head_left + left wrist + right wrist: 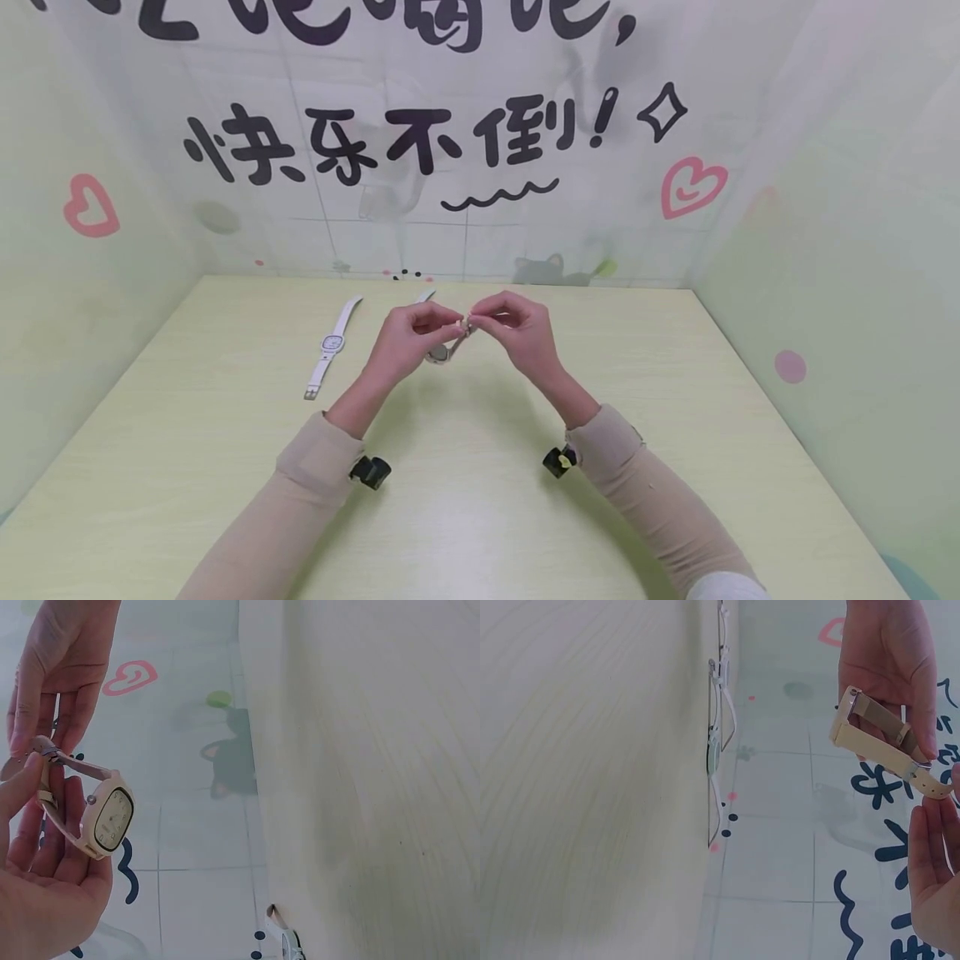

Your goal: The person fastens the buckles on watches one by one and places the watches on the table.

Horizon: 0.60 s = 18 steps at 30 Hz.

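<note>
Both hands hold a wristwatch point(438, 354) with a pale pinkish-beige strap above the table. Its squarish dial point(114, 818) shows in the left wrist view, and the strap point(885, 750) is bent round into a loop with its ends meeting at the metal buckle point(922, 766). My left hand point(408, 337) pinches the strap by the buckle. With thumb and fingertips, my right hand point(521, 333) pinches the strap end with the holes, just beyond the buckle. In the head view the fingers hide most of the buckle and strap.
A white watch point(332, 343) lies stretched out on the pale wooden table point(465, 517), left of the hands. Behind the left hand, part of another watch strap point(426, 295) shows. A printed curtain point(420, 225) hangs along the back edge, and pale sheets flank both sides.
</note>
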Motion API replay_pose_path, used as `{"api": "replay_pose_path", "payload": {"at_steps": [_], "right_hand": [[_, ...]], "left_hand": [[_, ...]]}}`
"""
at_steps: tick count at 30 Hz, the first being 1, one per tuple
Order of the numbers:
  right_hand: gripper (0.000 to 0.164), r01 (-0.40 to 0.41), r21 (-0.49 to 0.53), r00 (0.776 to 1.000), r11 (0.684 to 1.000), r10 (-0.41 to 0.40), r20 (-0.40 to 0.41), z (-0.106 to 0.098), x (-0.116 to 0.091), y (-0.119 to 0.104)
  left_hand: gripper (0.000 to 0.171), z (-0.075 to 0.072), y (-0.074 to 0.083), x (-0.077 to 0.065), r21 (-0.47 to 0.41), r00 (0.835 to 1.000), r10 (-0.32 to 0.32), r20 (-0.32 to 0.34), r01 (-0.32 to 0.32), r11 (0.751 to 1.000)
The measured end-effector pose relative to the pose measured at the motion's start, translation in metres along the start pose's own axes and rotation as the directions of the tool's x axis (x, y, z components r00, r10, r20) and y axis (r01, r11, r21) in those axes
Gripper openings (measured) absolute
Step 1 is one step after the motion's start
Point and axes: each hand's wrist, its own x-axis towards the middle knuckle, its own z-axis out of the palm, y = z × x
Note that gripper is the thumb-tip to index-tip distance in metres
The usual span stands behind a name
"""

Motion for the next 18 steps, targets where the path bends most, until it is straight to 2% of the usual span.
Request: {"api": "replay_pose_path", "payload": {"at_steps": [7,18], "right_hand": [[0.009,0.017,-0.004,1.0,1.0,-0.017,0.019,-0.0026,0.0,0.0002],[0.007,0.05,-0.071,0.998,0.996,-0.047,0.051,-0.0079,-0.0014,0.0017]], "left_hand": [[0.024,0.0,0.0026,-0.001,-0.009,1.0,-0.002,-0.015,0.002,1.0],[0.022,-0.0004,0.0033,-0.0011,-0.018,1.0,-0.003,-0.02,0.002,1.0]]}}
